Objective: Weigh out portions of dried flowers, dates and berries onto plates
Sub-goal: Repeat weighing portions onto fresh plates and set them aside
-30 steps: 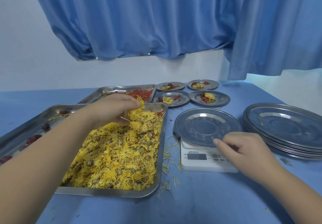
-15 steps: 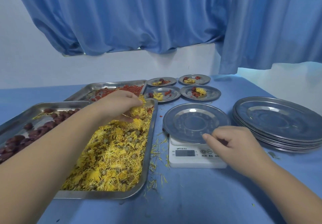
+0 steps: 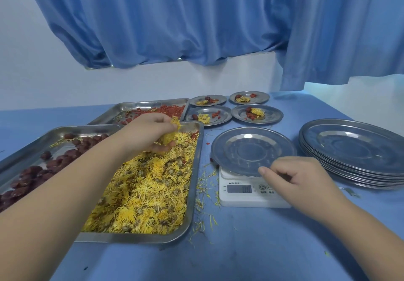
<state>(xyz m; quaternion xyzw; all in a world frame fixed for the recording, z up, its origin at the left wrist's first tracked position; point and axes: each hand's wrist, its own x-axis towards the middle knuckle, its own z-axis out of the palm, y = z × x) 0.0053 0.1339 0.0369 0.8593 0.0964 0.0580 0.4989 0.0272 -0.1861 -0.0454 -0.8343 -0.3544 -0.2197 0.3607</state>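
Left hand (image 3: 144, 134) has come up from half a second ago, lifting a fluffy clump (image 3: 168, 136) just clear of the heap, fingers and thumb curled round it over the far end of the steel flower tray (image 3: 192, 193). To its left sit wrinkled dark dates (image 3: 32, 171) in their own tray (image 3: 72, 128). The stringy yellow dried flowers (image 3: 148, 189) fill the middle one, and loose petals (image 3: 203, 193) litter the blue table (image 3: 240, 248). The round metal plate (image 3: 251, 151) is bare on the white scale (image 3: 240, 200). Right hand (image 3: 301, 180) stays at the scale's front with knuckles bent and forefinger at the plate's rim; pinching it or not, I cannot tell. A stack of plates (image 3: 354, 147) lies far right.
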